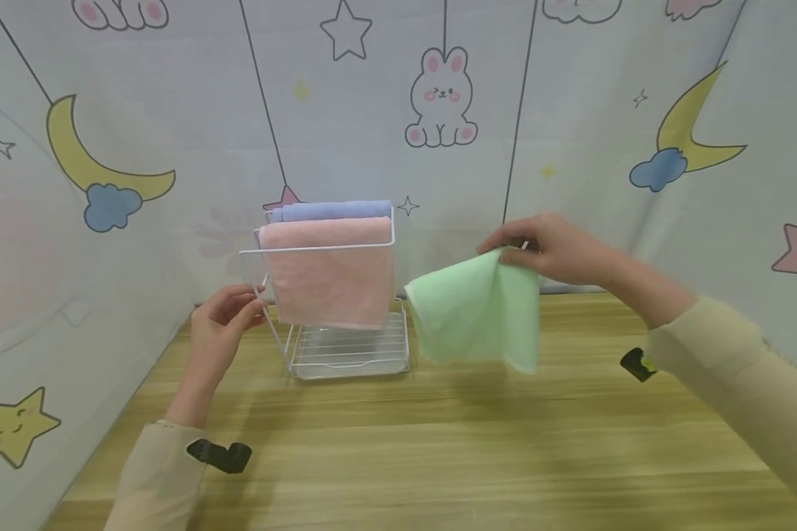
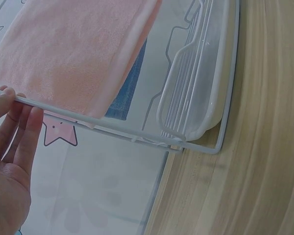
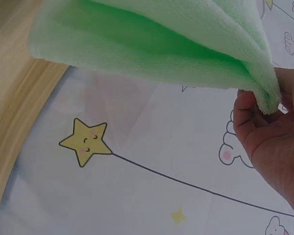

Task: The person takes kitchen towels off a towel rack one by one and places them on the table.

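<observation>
Pinching a green towel [image 1: 474, 313], the right hand [image 1: 554, 247] points leftward.

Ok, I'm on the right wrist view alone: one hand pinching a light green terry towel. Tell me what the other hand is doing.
Observer: The left hand grips a side post of a white, angular wire rack.
Operator: Tell me what hangs on that rack.
Observer: A pink rectangular terry towel, with a blue terry towel behind it.
Operator: Now place my green towel against the rack.
Observer: In the head view it hangs to the rack's right, not over any of its bars.
</observation>
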Demonstrator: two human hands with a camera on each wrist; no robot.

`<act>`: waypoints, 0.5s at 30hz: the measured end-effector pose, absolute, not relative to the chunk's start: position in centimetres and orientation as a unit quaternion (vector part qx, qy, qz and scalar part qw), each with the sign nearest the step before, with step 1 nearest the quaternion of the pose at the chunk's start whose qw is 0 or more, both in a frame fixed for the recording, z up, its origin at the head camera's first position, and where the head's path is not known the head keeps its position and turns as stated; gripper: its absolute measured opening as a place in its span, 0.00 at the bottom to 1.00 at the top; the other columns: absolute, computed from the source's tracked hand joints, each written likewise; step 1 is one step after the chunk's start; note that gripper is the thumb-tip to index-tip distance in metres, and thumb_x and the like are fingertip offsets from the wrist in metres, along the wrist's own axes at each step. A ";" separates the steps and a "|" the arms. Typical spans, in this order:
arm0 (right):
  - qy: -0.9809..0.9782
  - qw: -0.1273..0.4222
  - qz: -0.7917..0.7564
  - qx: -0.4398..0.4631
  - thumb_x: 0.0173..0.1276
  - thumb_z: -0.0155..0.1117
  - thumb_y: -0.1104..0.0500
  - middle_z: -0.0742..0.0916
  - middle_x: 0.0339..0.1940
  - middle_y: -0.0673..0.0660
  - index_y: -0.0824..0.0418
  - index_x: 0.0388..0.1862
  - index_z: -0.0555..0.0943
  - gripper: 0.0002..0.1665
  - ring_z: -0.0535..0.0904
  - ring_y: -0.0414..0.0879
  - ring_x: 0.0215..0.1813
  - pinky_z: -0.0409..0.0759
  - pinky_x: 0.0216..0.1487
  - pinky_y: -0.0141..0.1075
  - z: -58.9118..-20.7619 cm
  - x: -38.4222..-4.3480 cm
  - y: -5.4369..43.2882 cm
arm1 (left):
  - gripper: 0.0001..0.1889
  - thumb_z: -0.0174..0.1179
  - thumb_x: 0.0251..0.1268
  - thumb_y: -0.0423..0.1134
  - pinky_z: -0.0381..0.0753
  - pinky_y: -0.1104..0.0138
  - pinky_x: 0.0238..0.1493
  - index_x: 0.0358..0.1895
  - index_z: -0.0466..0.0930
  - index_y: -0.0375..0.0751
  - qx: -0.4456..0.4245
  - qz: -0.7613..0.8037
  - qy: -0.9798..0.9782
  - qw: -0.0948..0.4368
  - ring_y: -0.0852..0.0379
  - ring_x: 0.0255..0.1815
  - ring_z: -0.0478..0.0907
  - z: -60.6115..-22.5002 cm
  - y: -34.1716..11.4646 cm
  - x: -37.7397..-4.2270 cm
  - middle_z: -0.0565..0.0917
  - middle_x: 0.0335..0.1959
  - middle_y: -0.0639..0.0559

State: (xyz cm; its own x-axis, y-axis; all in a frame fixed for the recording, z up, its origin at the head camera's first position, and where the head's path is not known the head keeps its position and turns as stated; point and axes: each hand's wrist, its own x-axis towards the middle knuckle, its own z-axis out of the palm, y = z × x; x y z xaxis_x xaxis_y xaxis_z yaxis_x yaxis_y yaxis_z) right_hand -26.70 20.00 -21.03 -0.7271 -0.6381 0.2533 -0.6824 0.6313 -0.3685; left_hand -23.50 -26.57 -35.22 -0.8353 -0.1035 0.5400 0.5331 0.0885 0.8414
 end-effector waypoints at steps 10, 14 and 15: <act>-0.886 0.000 0.268 0.379 0.72 0.62 0.61 0.89 0.48 0.51 0.51 0.51 0.85 0.12 0.82 0.43 0.40 0.85 0.38 0.28 -22.6 -26.4 20.1 | 0.07 0.60 0.66 0.25 0.90 0.75 0.41 0.43 0.83 0.38 -0.157 -0.661 -0.693 0.239 0.68 0.35 0.85 -35.3 -26.6 -23.6 0.88 0.40 0.63; -0.886 -0.011 0.276 0.371 0.72 0.61 0.61 0.89 0.48 0.53 0.53 0.53 0.85 0.13 0.82 0.44 0.41 0.84 0.39 0.28 -23.6 -27.0 20.2 | 0.07 0.60 0.66 0.24 0.90 0.75 0.41 0.43 0.83 0.37 -0.156 -0.662 -0.692 0.242 0.68 0.35 0.85 -35.3 -26.6 -23.6 0.88 0.40 0.63; -0.887 -0.013 0.277 0.370 0.72 0.61 0.61 0.89 0.48 0.53 0.54 0.53 0.85 0.13 0.81 0.45 0.41 0.83 0.40 0.28 -24.0 -27.2 20.2 | 0.07 0.60 0.66 0.24 0.90 0.75 0.41 0.43 0.83 0.37 -0.156 -0.662 -0.692 0.242 0.68 0.35 0.85 -35.3 -26.6 -23.6 0.88 0.40 0.63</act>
